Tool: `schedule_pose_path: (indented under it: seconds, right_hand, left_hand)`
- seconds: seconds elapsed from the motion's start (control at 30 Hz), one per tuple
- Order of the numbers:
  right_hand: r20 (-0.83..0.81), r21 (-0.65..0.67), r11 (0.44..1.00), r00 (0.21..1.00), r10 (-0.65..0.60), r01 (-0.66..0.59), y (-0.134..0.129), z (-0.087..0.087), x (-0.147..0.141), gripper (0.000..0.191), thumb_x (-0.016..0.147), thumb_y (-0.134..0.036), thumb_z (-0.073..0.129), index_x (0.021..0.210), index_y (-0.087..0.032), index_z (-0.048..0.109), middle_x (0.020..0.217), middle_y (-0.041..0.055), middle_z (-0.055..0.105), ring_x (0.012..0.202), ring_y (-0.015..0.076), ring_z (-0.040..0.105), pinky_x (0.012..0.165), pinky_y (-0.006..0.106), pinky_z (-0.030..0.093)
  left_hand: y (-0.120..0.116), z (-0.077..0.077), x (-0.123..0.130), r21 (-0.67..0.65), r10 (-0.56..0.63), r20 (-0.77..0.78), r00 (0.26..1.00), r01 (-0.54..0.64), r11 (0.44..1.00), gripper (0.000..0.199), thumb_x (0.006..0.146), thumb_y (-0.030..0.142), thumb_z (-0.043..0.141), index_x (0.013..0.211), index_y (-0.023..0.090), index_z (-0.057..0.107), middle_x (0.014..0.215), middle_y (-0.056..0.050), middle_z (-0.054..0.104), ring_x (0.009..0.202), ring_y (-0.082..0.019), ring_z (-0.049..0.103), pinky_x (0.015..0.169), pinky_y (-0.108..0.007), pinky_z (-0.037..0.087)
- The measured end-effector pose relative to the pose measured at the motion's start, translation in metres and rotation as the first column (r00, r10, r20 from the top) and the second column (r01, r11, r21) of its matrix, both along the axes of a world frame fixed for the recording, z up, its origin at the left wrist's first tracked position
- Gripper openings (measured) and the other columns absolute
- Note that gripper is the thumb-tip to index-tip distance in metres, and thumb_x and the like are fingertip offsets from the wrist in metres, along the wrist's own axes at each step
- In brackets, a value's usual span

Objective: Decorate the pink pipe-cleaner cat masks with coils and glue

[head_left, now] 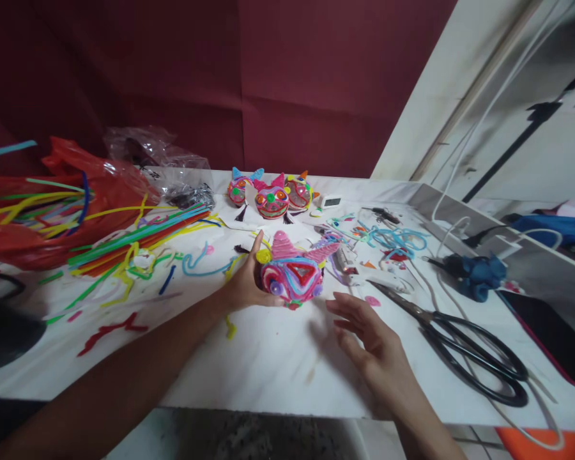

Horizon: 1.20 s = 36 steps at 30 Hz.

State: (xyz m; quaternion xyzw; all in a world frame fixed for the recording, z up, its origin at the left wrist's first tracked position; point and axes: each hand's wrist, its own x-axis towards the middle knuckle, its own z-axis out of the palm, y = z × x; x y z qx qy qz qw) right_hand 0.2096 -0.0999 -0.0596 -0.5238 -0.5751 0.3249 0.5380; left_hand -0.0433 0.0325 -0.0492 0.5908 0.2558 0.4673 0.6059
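Observation:
A colourful animal head made of pipe cleaners [294, 278], with pink ears, a red triangle and purple balls, is in the middle of the white table. My left hand [249, 278] grips its left side, thumb in front and fingers around the back. To the right of the head, my right hand [364, 329] hovers over the table with fingers apart, not touching it. Its palm faces the head and holds nothing. A yellow pipe-cleaner piece [230, 327] dangles or lies below my left wrist; I cannot tell which.
Finished-looking animal heads [272, 199] stand at the back. Pipe cleaners fill a red bag [19, 246] and lie in a bundle [144, 236] at left. Black-handled scissors [460, 345], a glue gun [378, 278], blue pipe-cleaner scraps [397, 239] and a phone [551, 332] are at right.

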Motion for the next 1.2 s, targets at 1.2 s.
schedule_pose_path:
  seconds: [1.2]
  right_hand:
    - [0.833,0.207,0.930,0.443,-0.331,0.305,-0.016,-0.010,0.053,0.038,0.101,-0.035,0.047,0.128,-0.023,0.070,0.091,0.0097,0.078,0.057,0.0251,0.070,0.053,0.038,0.053]
  left_hand:
    - [-0.002,0.006,-0.001,-0.051,0.007,-0.023,1.000,-0.008,0.999,0.161,0.047,0.026,0.110,0.177,0.039,0.016,0.161,-0.016,0.065,0.150,-0.048,0.057,0.118,-0.061,0.055]
